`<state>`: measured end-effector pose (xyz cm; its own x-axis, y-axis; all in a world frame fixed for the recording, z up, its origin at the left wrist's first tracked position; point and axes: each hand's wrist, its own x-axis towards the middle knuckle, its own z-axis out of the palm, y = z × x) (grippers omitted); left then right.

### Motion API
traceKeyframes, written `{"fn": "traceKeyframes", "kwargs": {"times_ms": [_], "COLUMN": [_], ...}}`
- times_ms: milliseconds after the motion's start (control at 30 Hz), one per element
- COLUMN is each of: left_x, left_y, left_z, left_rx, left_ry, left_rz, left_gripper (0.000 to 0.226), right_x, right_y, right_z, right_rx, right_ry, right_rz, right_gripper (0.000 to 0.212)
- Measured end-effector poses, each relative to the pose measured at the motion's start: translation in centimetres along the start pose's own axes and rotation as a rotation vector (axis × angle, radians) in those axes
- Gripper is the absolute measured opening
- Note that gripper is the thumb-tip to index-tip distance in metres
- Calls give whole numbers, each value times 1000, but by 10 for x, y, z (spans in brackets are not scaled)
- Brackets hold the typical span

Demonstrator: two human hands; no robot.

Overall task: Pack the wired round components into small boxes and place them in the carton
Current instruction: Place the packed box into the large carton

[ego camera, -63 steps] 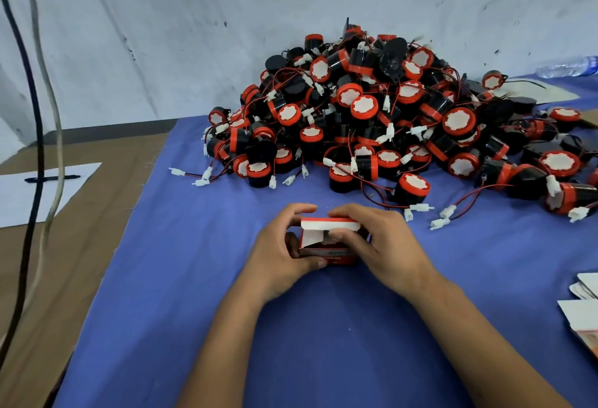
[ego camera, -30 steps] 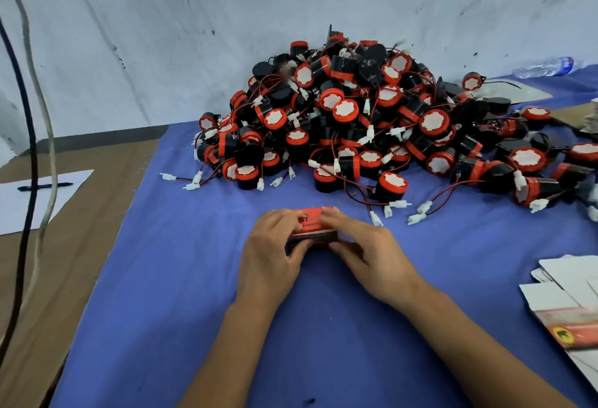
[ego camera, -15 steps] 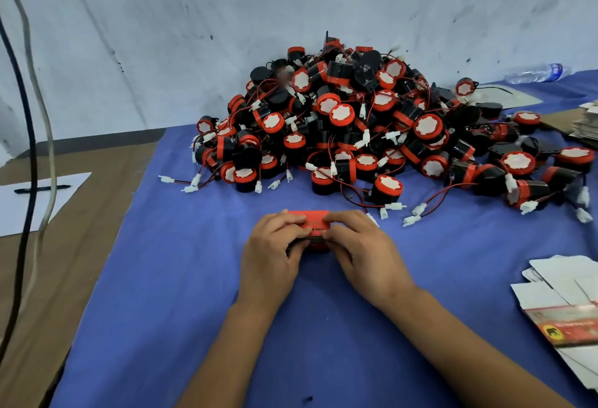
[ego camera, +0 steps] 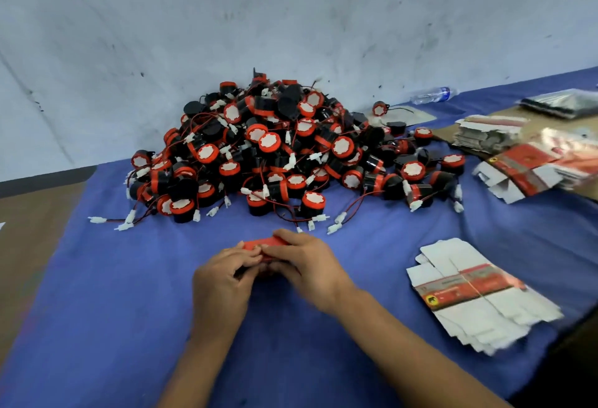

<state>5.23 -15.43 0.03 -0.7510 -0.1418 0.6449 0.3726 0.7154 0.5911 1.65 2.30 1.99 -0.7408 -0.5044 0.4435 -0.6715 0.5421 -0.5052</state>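
Observation:
A small red box point(ego camera: 263, 243) lies on the blue cloth point(ego camera: 129, 294) in front of me, mostly covered by my fingers. My left hand point(ego camera: 223, 275) grips its left end and my right hand point(ego camera: 305, 267) grips its right end and top. Behind it rises a big pile of round black-and-red components point(ego camera: 275, 152) with thin red and black wires and white plugs. The carton is not in view.
A stack of flat unfolded white-and-red boxes point(ego camera: 472, 291) lies at my right. More flat boxes point(ego camera: 534, 165) and a bundled stack point(ego camera: 488, 132) sit further back right. A plastic bottle point(ego camera: 433, 94) lies by the wall. Bare brown tabletop point(ego camera: 29, 229) is at the left.
The box's white flap went from standing open to closed under my fingers. My view has swung to the right, bringing the stacks of flat boxes into sight.

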Motion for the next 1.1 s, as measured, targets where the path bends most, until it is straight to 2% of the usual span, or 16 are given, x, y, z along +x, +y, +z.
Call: {"fn": "traceKeyframes", "kwargs": {"times_ms": [67, 167, 233, 367, 433, 467, 533, 600, 633, 700, 800, 933, 1000, 1033, 1100], "left_x": [14, 47, 62, 50, 31, 22, 3, -11, -15, -21, -24, -23, -21, -20, -17], "left_y": [35, 127, 197, 330, 373, 387, 401, 398, 394, 386, 377, 373, 362, 351, 313], "left_z": [8, 43, 72, 137, 164, 177, 201, 220, 226, 231, 229, 225, 221, 218, 212], "left_rx": [-109, -318, -477, -720, -684, -644, -488, -279, -221, -260, -391, -416, -429, -450, -425], "left_ry": [20, 15, -34, -377, -557, -662, -896, -992, -949, -765, -523, -393, -344, -324, -306], "left_rz": [36, 241, 348, 411, 489, 530, 618, 686, 702, 679, 643, 685, 656, 579, 325], "left_gripper": [29, 18, 12, 22, 29, 29, 18, 11, 16, 22, 19, 13, 14, 15, 16], "right_x": [-15, -51, -83, -176, -217, -233, -253, -254, -250, -244, -242, -239, -235, -231, -215], "right_y": [-3, -5, -11, -26, -28, -25, -11, 8, 19, 33, 44, 44, 38, 33, 23], "right_z": [-40, -132, -200, -318, -357, -370, -378, -365, -357, -349, -352, -347, -346, -344, -332], "right_rx": [5, -75, -122, -344, -431, -459, -460, -401, -376, -360, -361, -305, -375, -471, -721], "right_ry": [174, 516, 671, 789, 736, 654, 346, -58, -217, -329, -335, -319, -240, -138, 223], "right_rz": [7, 20, 91, 430, 680, 830, 1134, 1315, 1336, 1327, 1332, 1355, 1333, 1312, 1159], "right_gripper": [26, 20, 19, 18, 14, 12, 11, 9, 8, 7, 16, 24, 24, 23, 18]}}
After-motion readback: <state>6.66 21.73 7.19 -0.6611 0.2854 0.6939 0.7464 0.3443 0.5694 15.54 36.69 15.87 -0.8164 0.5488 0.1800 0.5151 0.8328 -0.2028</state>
